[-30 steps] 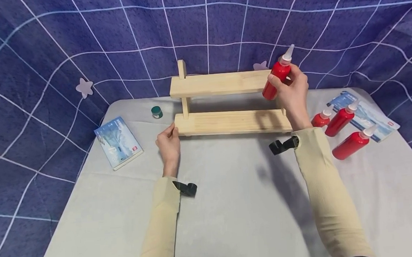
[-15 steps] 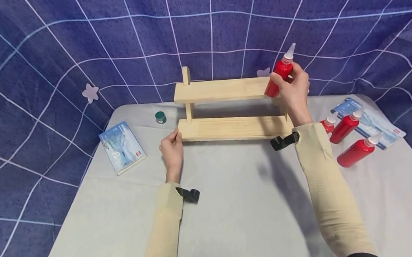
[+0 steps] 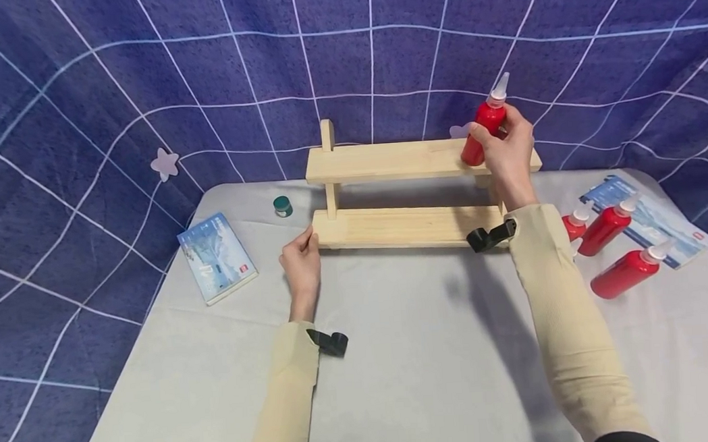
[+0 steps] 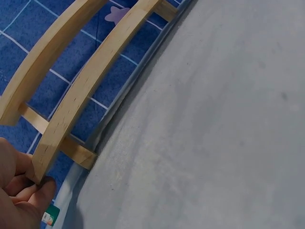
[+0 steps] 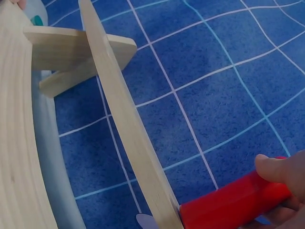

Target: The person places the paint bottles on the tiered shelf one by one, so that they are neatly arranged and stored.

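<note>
Blue-covered book, left: bore pale lettering and a red mark at a lower corner, too small to read. Blue-printed booklet, right: carried a similar red mark, likewise illegible. Green jar: showed a white label, its print unreadable.

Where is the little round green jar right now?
In the head view, the little round green jar sits left of centre, between the blue book and the two-tier wooden shelf.

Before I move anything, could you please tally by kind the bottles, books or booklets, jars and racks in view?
Red bottles: 4 plainly visible (the right sleeve may hide more)
Blue books or booklets: 2
Green jar: 1
Wooden rack: 1
Total: 8
</note>
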The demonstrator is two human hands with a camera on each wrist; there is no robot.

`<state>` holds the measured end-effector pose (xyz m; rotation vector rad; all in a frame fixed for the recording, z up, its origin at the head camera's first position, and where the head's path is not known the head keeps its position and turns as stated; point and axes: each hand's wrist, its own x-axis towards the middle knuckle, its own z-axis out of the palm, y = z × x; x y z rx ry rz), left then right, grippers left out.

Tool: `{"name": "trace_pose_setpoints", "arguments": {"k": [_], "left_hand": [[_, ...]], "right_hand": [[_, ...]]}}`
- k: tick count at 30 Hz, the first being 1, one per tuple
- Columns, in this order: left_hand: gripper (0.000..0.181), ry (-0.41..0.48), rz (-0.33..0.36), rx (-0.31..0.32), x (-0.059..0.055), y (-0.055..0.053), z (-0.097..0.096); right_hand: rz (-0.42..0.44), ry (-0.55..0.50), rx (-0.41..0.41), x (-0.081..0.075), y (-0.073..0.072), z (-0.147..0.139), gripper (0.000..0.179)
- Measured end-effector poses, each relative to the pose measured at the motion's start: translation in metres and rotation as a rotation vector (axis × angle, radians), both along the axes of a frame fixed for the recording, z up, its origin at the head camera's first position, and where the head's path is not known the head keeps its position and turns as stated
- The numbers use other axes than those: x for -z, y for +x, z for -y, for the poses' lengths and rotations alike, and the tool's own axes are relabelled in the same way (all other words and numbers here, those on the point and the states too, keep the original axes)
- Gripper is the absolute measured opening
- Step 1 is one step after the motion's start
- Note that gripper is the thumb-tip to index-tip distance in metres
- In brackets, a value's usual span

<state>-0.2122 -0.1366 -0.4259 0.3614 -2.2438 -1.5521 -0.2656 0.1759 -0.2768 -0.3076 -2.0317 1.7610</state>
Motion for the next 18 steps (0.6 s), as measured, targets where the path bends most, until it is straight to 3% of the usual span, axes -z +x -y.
{"name": "trace_pose_setpoints", "arguments": {"k": [14,18], "left_hand": [[0.027,0.001,-0.007,-0.002,-0.0001,-0.0006,-0.002],[0.027,0.001,0.002,-0.005,0.0017,-0.0014,-0.002]], "right_hand": [[0.046,0.061,-0.033,-0.0014,-0.0054,-0.0032,0.044],[0.068,0.088,-0.062,-0.0007,-0.0061,-0.0029,0.055]]}}
